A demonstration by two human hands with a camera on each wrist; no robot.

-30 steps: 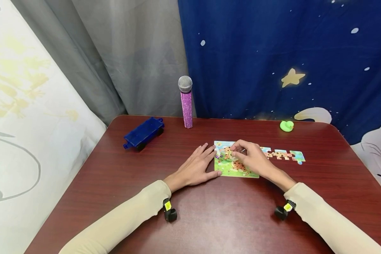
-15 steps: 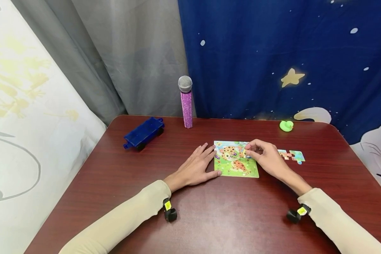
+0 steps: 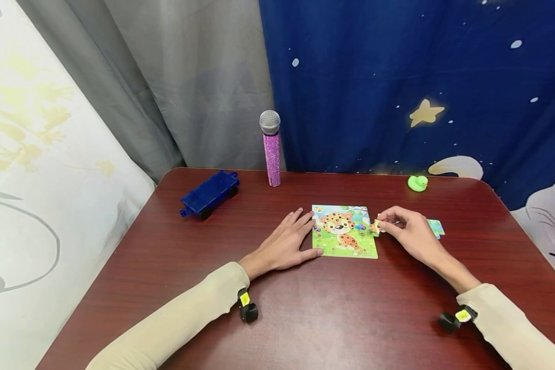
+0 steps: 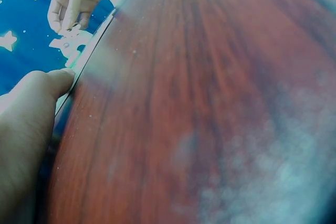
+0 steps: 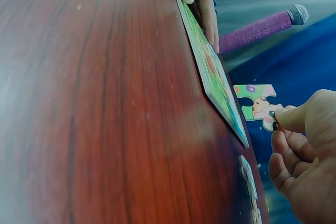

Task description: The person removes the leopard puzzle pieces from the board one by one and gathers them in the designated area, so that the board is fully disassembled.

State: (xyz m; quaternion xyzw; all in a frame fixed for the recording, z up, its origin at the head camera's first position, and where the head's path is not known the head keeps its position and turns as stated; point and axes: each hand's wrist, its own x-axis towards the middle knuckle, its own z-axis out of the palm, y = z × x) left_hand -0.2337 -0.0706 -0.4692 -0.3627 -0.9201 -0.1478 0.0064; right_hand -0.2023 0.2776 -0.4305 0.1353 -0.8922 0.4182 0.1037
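On the table lies a leopard jigsaw board (image 3: 347, 245) with a spotted cub on green grass. My left hand (image 3: 284, 244) lies flat and spread, its thumb and fingertips at the board's left edge. Just past the board's right edge, my right hand (image 3: 413, 234) pinches a jigsaw piece (image 5: 260, 106) between thumb and index finger. The right wrist view shows this piece held up above the board, with green, purple and pinkish patches. Another jigsaw piece (image 3: 437, 226) shows beyond my right hand, which hides what lies beneath it.
A blue toy wagon (image 3: 209, 194) sits at the table's back left. Near the back edge a purple microphone (image 3: 272, 154) stands upright. A green rubber duck (image 3: 417, 183) is at the back right. Curtains (image 3: 203, 77) hang behind the table.
My right hand has moved to the right, from over the board to beyond its right edge, with the jigsaw piece pinched in it. The left hand has stayed still.
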